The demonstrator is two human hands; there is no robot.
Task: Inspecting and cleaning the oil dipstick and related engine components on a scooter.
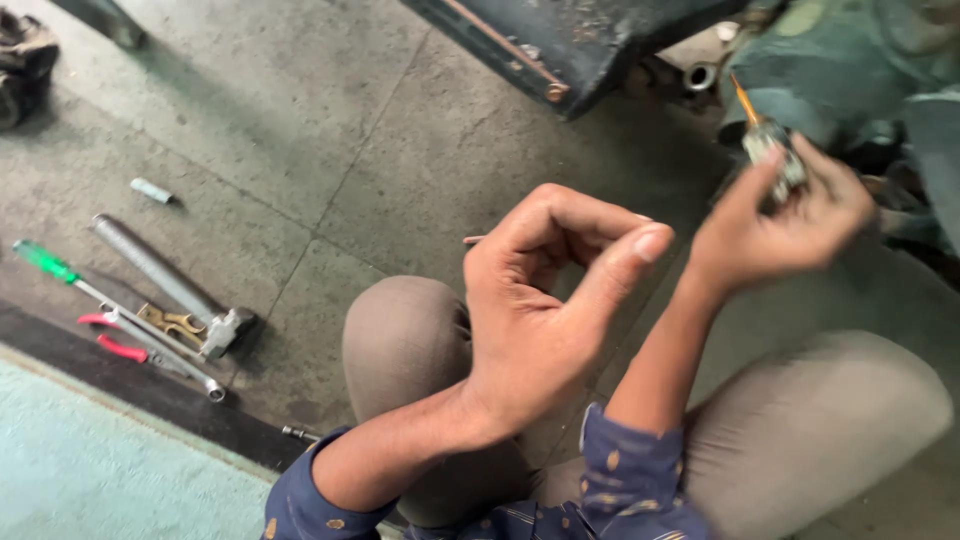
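Right hand (pixel 790 215): raised toward the dark machine body (pixel 850 60), fingers pinching a small metal part (pixel 775 150) with an orange tip — blurred, possibly a plug.
Left hand (pixel 545 300): loosely curled over the knee, holding nothing.
Floor tools: green-handled screwdriver (pixel 45 262), hammer (pixel 170 285), red pliers (pixel 120 345) — laid together within reach.
Labels: none visible.

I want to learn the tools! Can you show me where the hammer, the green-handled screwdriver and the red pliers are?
hammer (pixel 226 330): head view, on its metal head.
green-handled screwdriver (pixel 42 261): head view, on the green handle.
red pliers (pixel 122 348): head view, on one red handle.
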